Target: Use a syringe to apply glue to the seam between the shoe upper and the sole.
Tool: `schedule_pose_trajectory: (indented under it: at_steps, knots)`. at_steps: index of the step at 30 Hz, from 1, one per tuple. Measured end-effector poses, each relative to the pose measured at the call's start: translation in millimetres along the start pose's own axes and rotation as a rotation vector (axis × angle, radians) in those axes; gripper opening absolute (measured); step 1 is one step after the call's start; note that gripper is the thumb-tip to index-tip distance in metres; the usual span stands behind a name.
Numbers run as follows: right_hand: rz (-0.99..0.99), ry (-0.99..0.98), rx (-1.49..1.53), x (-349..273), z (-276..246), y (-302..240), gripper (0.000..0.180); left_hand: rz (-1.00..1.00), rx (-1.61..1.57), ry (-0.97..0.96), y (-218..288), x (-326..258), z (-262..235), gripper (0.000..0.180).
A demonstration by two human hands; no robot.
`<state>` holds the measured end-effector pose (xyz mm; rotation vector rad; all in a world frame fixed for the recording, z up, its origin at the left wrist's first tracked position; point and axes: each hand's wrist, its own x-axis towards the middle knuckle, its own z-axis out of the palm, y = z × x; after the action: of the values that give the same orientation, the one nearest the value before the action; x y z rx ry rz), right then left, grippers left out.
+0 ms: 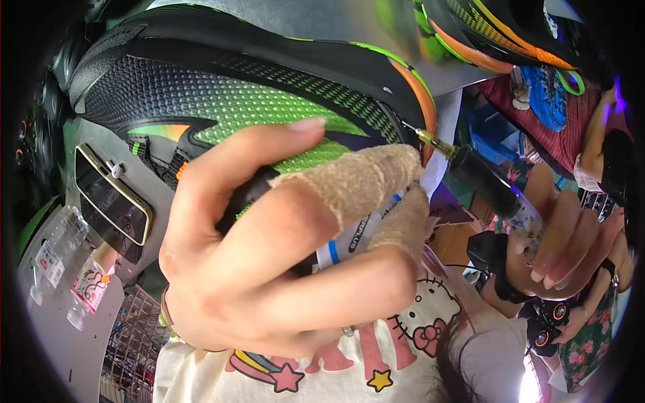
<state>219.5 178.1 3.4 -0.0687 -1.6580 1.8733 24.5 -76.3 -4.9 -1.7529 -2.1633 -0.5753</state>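
Observation:
A black and green sports shoe (269, 107) lies on its side in front of me, with an orange and lime edge at its toe end. My left hand (269, 235) is wrapped around its upper, two fingers bound in tan cloth tape. Between those taped fingers shows a white, blue-banded thing (353, 238), perhaps a pen barrel. My right hand (564, 242) grips a glue applicator bottle (487, 178) with a black collar and thin needle. The needle points at the toe-end edge; whether it touches is unclear.
On the grey table at left lie a phone (114, 195), a white earbud (116, 170) and clear plastic packaging (57, 258). Another shoe (497, 33) is at the upper right. Further right are a blue shoe (544, 97) and another person's arm (594, 141). A wire basket (131, 329) stands lower left.

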Motion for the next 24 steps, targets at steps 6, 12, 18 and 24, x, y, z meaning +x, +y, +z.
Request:
schedule_pose_trajectory:
  at_steps: [6, 12, 18, 24]
  knots:
    - [-0.044, 0.057, -0.008, -2.0, 14.2, 7.9, 0.031, 0.028, -0.029, 0.097, -4.8, -17.5, 4.2, 0.028]
    - [-0.082, 0.107, -0.013, -1.0, 0.6, 11.6, 0.031, -0.067, -0.053, 0.004, 2.4, -25.8, -1.1, 0.034]
    - [-0.117, 0.151, -0.018, -6.6, -10.3, 4.4, 0.032, -0.041, -0.057, -0.081, -0.6, -28.2, -4.5, 0.034]
    - [-0.16, 0.207, -0.033, -13.3, 2.3, 5.3, 0.034, 0.086, 0.049, -0.032, -5.0, -27.8, -0.6, 0.034]
